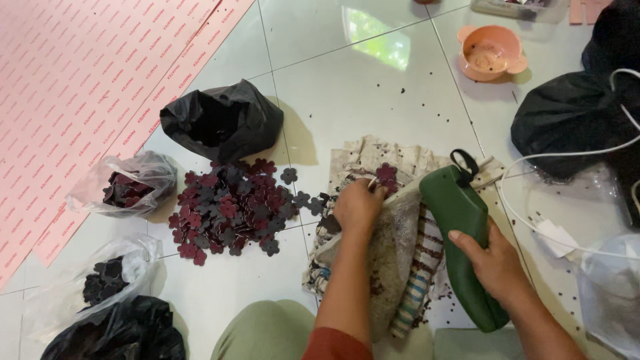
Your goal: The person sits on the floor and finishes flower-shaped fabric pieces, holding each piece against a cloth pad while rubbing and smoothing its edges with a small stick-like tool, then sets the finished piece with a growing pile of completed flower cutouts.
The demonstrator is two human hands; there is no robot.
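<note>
A: Surface?
B: White tile floor, cloth under both hands.
A: Hands?
B: Left hand pinches a flower cutout; right hand wraps the green tool. Cutout pile lies left of the left hand.

Two black plastic bags and two clear ones beside the flower cutouts.

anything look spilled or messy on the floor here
Yes: small dark specks are scattered across the white floor tiles, and the flower-shaped cutouts lie in a loose heap with a few strays instead of in a bag.
</note>
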